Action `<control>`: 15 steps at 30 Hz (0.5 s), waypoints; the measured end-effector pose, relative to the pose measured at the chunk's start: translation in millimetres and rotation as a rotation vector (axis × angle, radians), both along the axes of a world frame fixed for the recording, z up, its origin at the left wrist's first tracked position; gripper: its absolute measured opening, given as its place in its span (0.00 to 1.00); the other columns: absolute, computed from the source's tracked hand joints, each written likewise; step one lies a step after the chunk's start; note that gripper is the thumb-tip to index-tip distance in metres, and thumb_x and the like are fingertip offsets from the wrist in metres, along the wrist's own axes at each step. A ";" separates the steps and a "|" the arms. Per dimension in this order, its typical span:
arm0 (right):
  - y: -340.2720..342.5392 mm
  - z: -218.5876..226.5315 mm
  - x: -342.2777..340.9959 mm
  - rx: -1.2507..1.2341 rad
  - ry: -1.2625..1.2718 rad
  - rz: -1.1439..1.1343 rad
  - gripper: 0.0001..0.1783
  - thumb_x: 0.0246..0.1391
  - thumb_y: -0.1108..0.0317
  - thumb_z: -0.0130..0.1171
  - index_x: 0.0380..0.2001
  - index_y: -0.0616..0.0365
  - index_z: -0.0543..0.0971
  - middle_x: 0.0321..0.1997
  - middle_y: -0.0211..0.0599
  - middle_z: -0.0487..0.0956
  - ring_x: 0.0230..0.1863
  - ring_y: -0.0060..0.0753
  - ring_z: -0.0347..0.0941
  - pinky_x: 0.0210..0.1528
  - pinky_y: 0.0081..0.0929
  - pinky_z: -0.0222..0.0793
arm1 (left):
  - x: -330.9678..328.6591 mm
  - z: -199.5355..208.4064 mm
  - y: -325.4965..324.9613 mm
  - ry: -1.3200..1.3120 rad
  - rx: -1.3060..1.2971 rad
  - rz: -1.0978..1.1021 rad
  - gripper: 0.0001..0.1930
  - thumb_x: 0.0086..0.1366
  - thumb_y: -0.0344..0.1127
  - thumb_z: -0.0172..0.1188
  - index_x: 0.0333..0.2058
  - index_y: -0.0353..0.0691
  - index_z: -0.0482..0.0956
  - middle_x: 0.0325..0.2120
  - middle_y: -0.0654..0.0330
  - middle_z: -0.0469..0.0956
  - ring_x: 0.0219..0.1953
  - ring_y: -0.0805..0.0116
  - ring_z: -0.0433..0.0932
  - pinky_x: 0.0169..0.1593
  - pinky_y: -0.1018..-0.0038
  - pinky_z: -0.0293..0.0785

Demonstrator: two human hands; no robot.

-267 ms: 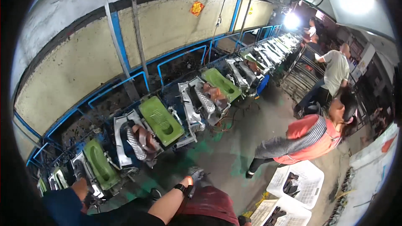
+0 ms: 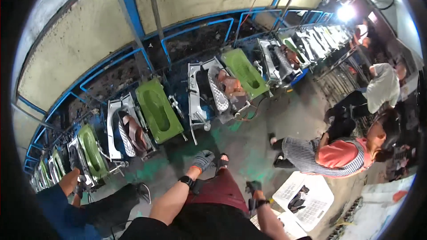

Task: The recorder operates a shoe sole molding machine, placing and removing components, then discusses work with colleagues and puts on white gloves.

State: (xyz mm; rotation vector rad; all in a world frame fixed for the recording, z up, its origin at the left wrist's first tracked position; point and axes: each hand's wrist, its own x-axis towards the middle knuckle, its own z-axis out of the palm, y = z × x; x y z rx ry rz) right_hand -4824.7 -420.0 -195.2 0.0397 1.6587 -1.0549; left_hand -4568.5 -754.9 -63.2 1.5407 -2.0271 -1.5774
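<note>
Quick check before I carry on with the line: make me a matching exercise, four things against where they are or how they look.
Things:
1. Left hand
2. Right hand
3. Larger-showing white crate
4. Long plates along the row of frames

Places, colours, states:
A. Green, with a hollow
B. Dark pieces lying inside
C. Gloved, the one nearer the row of frames
D. The one nearer the crates

Pairs: 1-C, 2-D, 3-B, 4-A
</note>
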 end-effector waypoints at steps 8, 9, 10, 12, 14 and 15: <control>-370.5 101.0 -133.4 -0.130 0.483 0.469 0.15 0.57 0.62 0.68 0.39 0.66 0.85 0.36 0.46 0.87 0.31 0.40 0.81 0.35 0.40 0.75 | -169.8 36.2 -152.6 -0.012 -0.248 -0.177 0.29 0.71 0.42 0.59 0.68 0.42 0.70 0.68 0.46 0.70 0.63 0.42 0.76 0.65 0.55 0.74; -404.2 119.3 -128.2 -0.104 0.354 0.355 0.18 0.56 0.60 0.69 0.41 0.65 0.85 0.37 0.47 0.87 0.34 0.42 0.82 0.38 0.41 0.76 | -185.5 38.1 -173.4 -0.011 -0.243 -0.135 0.29 0.71 0.42 0.59 0.68 0.42 0.70 0.68 0.46 0.70 0.63 0.42 0.76 0.65 0.55 0.74; -419.6 113.1 -139.8 -0.099 0.373 0.372 0.18 0.56 0.60 0.69 0.41 0.65 0.85 0.37 0.47 0.87 0.34 0.42 0.82 0.38 0.41 0.76 | -207.4 43.6 -190.5 -0.010 -0.332 -0.183 0.31 0.71 0.41 0.57 0.71 0.43 0.66 0.71 0.47 0.68 0.63 0.42 0.76 0.65 0.55 0.74; -443.5 82.8 -167.6 -0.163 1.044 0.633 0.26 0.57 0.50 0.69 0.43 0.65 0.87 0.39 0.55 0.87 0.45 0.64 0.83 0.46 0.54 0.77 | -239.4 60.9 -222.5 0.019 -0.424 -0.238 0.34 0.72 0.40 0.56 0.74 0.44 0.61 0.73 0.49 0.66 0.64 0.43 0.76 0.66 0.55 0.74; -468.7 117.5 -133.2 -0.020 1.137 0.714 0.27 0.57 0.50 0.68 0.47 0.65 0.86 0.43 0.56 0.87 0.48 0.64 0.83 0.48 0.54 0.77 | -234.0 67.0 -247.7 -0.271 -0.236 -0.451 0.36 0.72 0.36 0.52 0.77 0.47 0.55 0.76 0.51 0.61 0.64 0.46 0.77 0.63 0.55 0.77; -493.4 146.1 -110.0 0.080 1.238 0.814 0.29 0.57 0.50 0.68 0.51 0.64 0.85 0.47 0.56 0.87 0.50 0.63 0.83 0.50 0.54 0.78 | -226.3 12.6 -245.5 -0.315 -0.423 -0.441 0.36 0.73 0.32 0.50 0.78 0.49 0.54 0.78 0.52 0.57 0.62 0.49 0.80 0.58 0.54 0.81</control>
